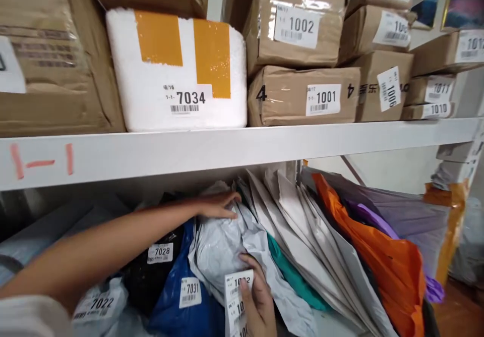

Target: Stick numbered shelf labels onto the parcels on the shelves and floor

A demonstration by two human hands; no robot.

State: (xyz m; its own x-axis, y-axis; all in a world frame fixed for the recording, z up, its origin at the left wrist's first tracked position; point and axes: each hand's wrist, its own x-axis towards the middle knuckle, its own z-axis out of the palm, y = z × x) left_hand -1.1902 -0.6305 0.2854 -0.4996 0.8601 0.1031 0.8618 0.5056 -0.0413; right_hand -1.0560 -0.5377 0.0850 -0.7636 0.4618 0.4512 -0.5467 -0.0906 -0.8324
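My left hand (219, 206) reaches in from the left and grips the upper part of a crumpled grey mailing bag (216, 246), its fingers partly hidden in the folds. Low in the middle, my right hand (260, 299) pinches a strip of white number labels (233, 309) between thumb and fingers. The strip is held in front of the same grey bag, and the thumb covers part of its top number. To the left of that bag stands a blue bag (166, 312) labelled 7031, then a black bag (141, 281) labelled 7028.
A white shelf beam (242, 148) crosses just above my hands. Over it sit a foam box (151, 90) marked 7034 and stacked cartons (295, 107). Pale flat mailers (298, 236) and an orange bag (381, 256) lean on the right. A grey bag (106, 296) labelled 7022 lies lower left.
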